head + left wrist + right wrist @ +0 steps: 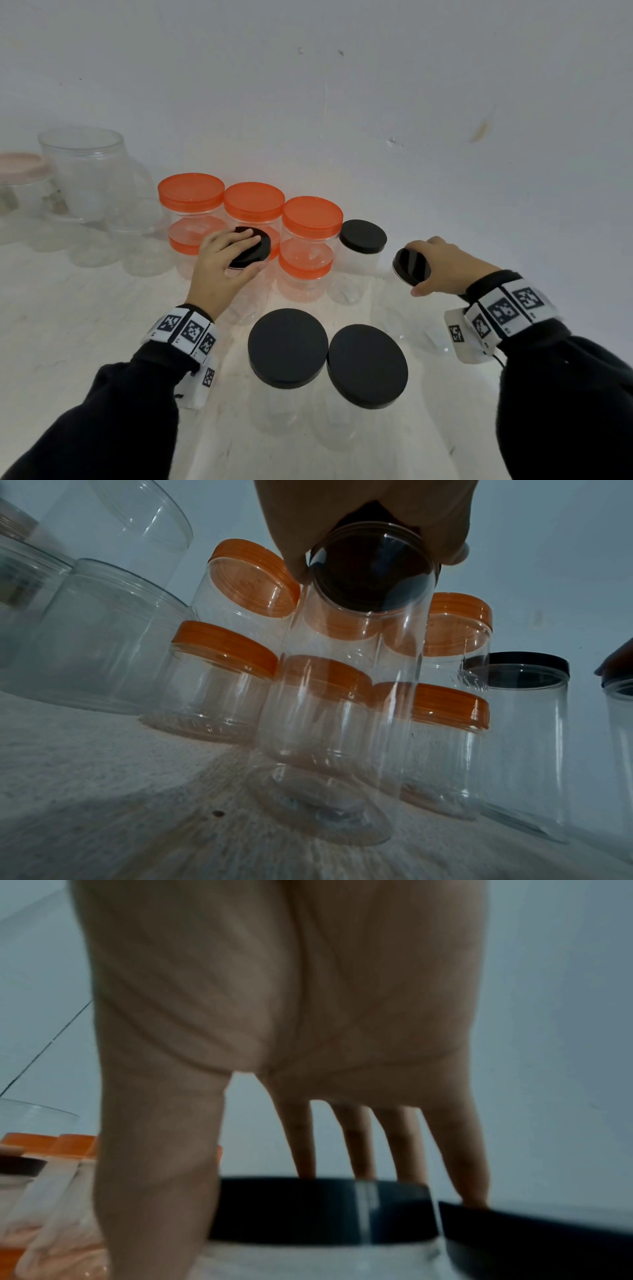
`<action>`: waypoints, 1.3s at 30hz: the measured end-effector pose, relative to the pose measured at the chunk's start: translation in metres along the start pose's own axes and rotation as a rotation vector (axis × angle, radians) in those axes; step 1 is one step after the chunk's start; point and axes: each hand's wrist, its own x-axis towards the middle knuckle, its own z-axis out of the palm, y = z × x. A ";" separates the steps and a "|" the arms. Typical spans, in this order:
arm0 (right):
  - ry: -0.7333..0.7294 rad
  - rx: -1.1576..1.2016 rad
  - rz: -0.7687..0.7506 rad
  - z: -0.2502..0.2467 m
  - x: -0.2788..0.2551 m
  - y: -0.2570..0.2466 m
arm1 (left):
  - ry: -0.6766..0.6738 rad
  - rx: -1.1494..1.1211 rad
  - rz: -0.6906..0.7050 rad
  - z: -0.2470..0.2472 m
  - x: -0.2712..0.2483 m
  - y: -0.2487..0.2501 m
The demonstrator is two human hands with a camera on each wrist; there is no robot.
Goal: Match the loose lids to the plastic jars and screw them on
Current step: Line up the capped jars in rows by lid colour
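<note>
White wall and pale surface (68,325) back a cluster of clear jars. Five orange-lidded jars (255,205) and three black-lidded jars (287,347) look finished. The left hand (219,263) curls round a black lid (251,246) on a tall jar; the right hand (442,267) grips another, tilted lid (411,267) over its jar. Far left, open jars (85,171) remain.

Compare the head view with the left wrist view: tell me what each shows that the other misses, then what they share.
Only the head view shows the two capped black-lidded jars nearest the person, both marker wristbands, and the right hand gripping a black lid. Only the left wrist view shows the clear jar body under the left hand's lid, down to its base. Both show the left hand gripping its black lid, plus the orange-lidded jars.
</note>
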 end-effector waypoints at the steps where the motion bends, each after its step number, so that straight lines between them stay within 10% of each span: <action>1: -0.006 0.010 0.000 0.001 0.002 0.001 | -0.002 0.001 0.000 0.000 0.000 0.000; 39: 0.207 0.237 0.089 0.012 0.049 -0.002 | -0.009 0.009 -0.003 0.000 0.001 0.002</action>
